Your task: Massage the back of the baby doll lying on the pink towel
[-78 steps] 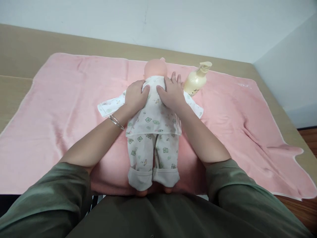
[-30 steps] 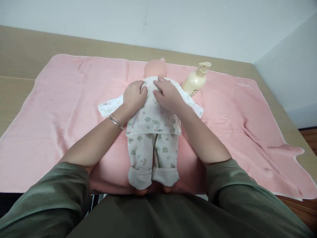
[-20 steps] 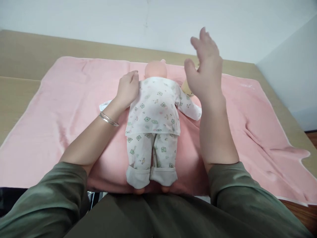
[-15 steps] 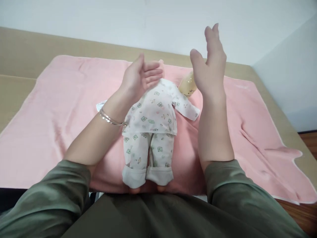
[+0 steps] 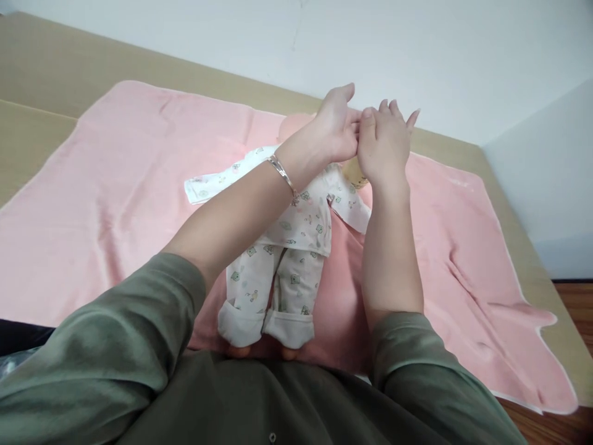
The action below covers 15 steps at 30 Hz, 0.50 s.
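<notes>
A doll in a white patterned top and trousers (image 5: 296,281) lies on a pink blanket (image 5: 152,154). Part of its head (image 5: 293,125) shows behind my left wrist. My left hand (image 5: 340,127), palm turned up, reaches across above the doll, its fingertips meeting my right hand. My right hand (image 5: 384,142) has its back towards me and its fingers spread, with the thumb by the left fingertips. Neither hand holds anything that I can see. A yellowish bottle (image 5: 354,173) lies beside the doll's shoulder, mostly hidden below the hands.
The blanket covers most of a pale wooden table (image 5: 41,46), with folds at its right side. A white wall (image 5: 445,55) rises behind the table. Brown wooden floor (image 5: 574,303) shows at the right. My body is against the near edge.
My left hand has moved right and away from me, from over the doll's shoulder to my right hand. My right hand has come lower. The view has tilted slightly.
</notes>
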### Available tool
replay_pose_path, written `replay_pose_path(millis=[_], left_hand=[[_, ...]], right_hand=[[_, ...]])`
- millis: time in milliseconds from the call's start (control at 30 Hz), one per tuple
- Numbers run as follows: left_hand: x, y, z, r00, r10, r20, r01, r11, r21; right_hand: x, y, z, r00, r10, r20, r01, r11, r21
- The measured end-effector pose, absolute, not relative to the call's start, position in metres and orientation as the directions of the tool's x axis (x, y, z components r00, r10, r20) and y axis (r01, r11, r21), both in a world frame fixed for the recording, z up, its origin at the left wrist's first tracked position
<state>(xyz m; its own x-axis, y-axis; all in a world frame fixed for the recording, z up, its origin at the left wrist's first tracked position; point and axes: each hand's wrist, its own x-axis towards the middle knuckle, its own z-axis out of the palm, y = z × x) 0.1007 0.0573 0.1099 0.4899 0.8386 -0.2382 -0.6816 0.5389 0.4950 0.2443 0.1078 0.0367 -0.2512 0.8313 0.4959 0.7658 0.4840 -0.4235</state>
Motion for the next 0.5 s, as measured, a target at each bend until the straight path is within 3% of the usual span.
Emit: replay_pose_path(millis=[167, 367, 500], left_hand=[[0.106, 0.058, 0.109, 0.471, 0.837, -0.28, -0.686, 0.547, 0.48], [0.085, 0.044, 0.098, 0.476, 0.833, -0.281, -0.608, 0.543, 0.579], [0.054, 0.027, 0.097, 0.482, 0.821, -0.305, -0.609, 0.564, 0.558]], right_hand=[[0.242, 0.099, 0.04, -0.21, 0.841, 0.498, 0.799, 0.441, -0.408], [0.24, 0.095, 0.043, -0.132, 0.842, 0.523, 0.749, 0.431, -0.504], [0.233, 0.085, 0.049, -0.097, 0.846, 0.525, 0.835, 0.356, -0.419]])
